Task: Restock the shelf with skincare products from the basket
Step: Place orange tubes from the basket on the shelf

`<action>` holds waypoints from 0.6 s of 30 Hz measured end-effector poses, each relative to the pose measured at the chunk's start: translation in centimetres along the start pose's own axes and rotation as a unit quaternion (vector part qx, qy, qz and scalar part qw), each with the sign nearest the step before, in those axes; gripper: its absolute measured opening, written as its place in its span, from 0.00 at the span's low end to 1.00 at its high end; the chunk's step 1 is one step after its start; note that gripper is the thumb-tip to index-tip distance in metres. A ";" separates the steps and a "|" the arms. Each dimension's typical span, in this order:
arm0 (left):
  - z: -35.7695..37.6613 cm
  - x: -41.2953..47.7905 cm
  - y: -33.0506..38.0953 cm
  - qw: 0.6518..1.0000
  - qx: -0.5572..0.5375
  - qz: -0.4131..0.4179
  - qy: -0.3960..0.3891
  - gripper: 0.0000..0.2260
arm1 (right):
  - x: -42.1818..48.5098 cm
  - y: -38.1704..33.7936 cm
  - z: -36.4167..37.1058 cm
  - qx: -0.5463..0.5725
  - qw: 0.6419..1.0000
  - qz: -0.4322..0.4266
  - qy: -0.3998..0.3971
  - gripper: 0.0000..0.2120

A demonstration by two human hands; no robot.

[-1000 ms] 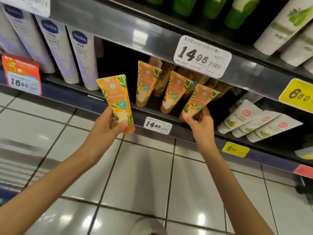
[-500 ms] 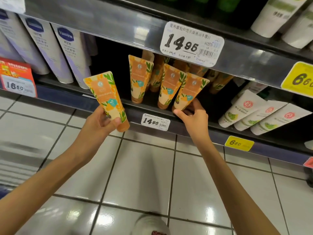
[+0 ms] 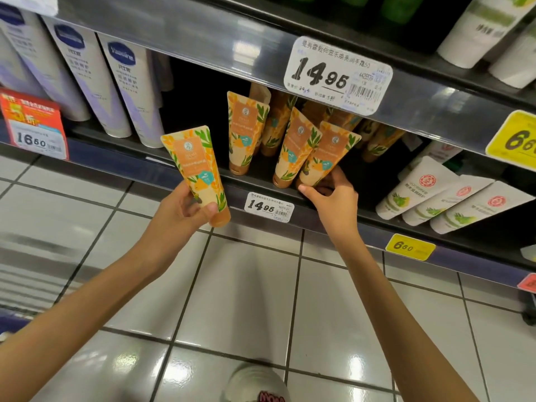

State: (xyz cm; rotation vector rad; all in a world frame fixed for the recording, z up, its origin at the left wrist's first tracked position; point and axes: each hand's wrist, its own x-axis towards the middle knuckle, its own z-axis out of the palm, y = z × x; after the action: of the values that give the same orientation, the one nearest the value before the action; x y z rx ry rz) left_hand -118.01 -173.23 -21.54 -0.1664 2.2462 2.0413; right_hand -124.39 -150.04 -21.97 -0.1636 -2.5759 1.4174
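Note:
My left hand point(image 3: 181, 210) holds an orange leaf-patterned tube point(image 3: 195, 169) upright, cap down, in front of the shelf edge point(image 3: 319, 221). My right hand point(image 3: 333, 195) grips the bottom of another orange tube point(image 3: 327, 152) that leans left against its neighbour point(image 3: 294, 149) on the shelf. A third front tube point(image 3: 243, 132) stands upright further left, with several more orange tubes behind them in shadow. The basket is out of view.
Tall white and lilac lotion tubes point(image 3: 127, 91) stand left of the orange ones. White tubes with green print point(image 3: 435, 198) lie slanted to the right. Price tags hang on the shelf edges, one point(image 3: 269, 206) between my hands. Below is tiled floor and my shoe point(image 3: 255, 384).
The view has shifted, so the shelf sits higher and further right in frame. My right hand has set its tube down leaning on the neighbour. My left hand keeps its tube.

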 end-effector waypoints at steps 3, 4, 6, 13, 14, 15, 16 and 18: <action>0.0 0.0 -0.1 1.000 0.001 -0.003 0.000 0.12 | -0.1 0.3 -0.5 -0.014 1.000 -0.006 0.018 0.19; 0.0 0.0 -0.1 1.000 0.000 -0.004 -0.001 0.12 | -0.1 0.5 -0.6 -0.014 1.000 -0.004 0.025 0.19; 0.0 0.0 -0.3 1.000 0.000 -0.008 -0.004 0.12 | -0.2 0.8 -0.6 -0.019 0.999 0.002 0.030 0.20; -0.1 0.0 -0.7 1.000 0.009 -0.022 -0.004 0.14 | -3.3 0.0 0.1 0.036 0.983 0.036 0.178 0.23; -0.1 -0.1 -0.7 1.000 0.012 -0.025 -0.001 0.14 | -4.3 -0.5 0.8 0.020 0.982 -0.002 0.190 0.19; -0.2 -0.1 -0.7 0.999 0.016 -0.029 0.002 0.13 | -4.9 -0.9 1.5 0.012 0.982 -0.040 0.183 0.17; -0.2 -0.1 -0.8 0.999 0.020 -0.031 0.005 0.13 | -5.2 -1.3 2.2 0.011 0.983 -0.067 0.168 0.16; -0.4 -0.1 -0.9 0.999 0.023 -0.034 0.009 0.13 | -4.8 -2.5 3.4 0.014 0.985 -0.078 0.153 0.14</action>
State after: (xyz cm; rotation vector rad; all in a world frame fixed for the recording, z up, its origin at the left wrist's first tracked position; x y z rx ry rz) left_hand -117.76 -173.74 -22.41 -0.2544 2.2642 1.9606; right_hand -120.44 -155.06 -22.23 -0.1570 -2.2647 1.2624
